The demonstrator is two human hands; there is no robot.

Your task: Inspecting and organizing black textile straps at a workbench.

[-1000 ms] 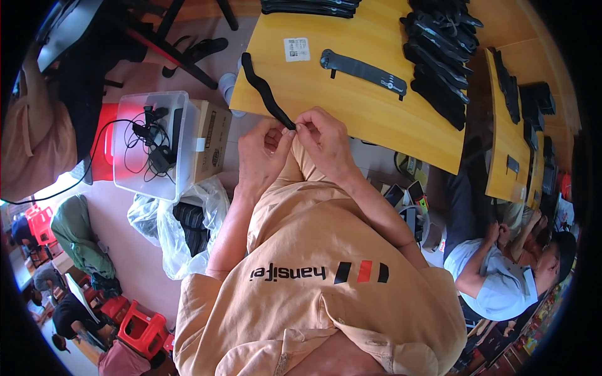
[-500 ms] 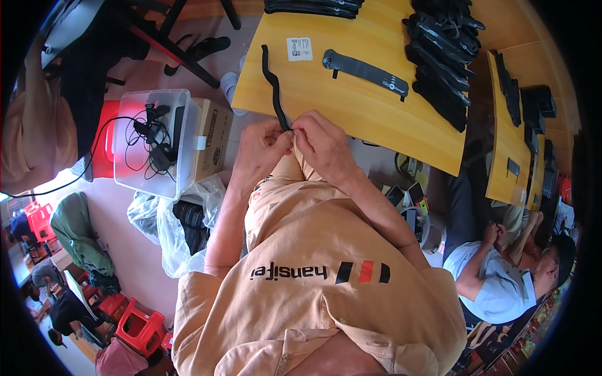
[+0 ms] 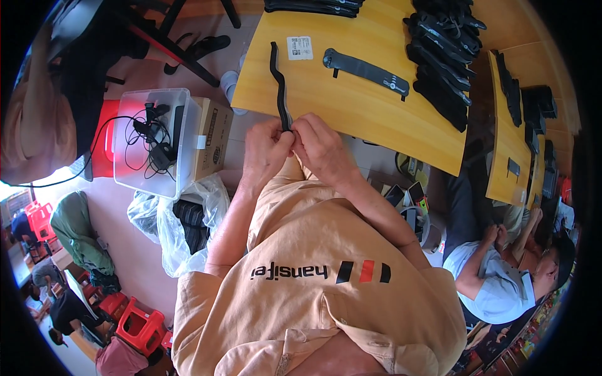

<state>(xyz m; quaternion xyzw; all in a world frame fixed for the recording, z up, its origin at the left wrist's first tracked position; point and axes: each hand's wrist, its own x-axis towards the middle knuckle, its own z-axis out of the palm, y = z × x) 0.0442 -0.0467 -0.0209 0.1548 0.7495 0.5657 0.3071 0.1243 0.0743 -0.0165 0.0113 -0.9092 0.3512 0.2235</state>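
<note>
A narrow black strap (image 3: 278,84) runs from my fingers up over the near left part of the yellow table (image 3: 351,103). My left hand (image 3: 266,150) pinches its near end from the left. Close beside it, my right hand (image 3: 321,147) has thumb and fingers pressed on the same end, the fingertips of both hands almost touching. Just what lies between the fingertips is hidden. Beyond my hands, a flat grey-black band (image 3: 365,73) with small tabs rests slantwise on the table, and a white printed label (image 3: 300,48) lies left of it.
Piles of black straps (image 3: 439,69) cover the table's right side, with another stack (image 3: 313,6) at the far edge. To the left stand a clear plastic bin (image 3: 150,144) of cables and a cardboard box (image 3: 213,138). A co-worker (image 3: 495,276) sits at the right.
The strap's far end has shifted a little to the right and lies straighter. Both hands stay at the near end, my left hand turned slightly.
</note>
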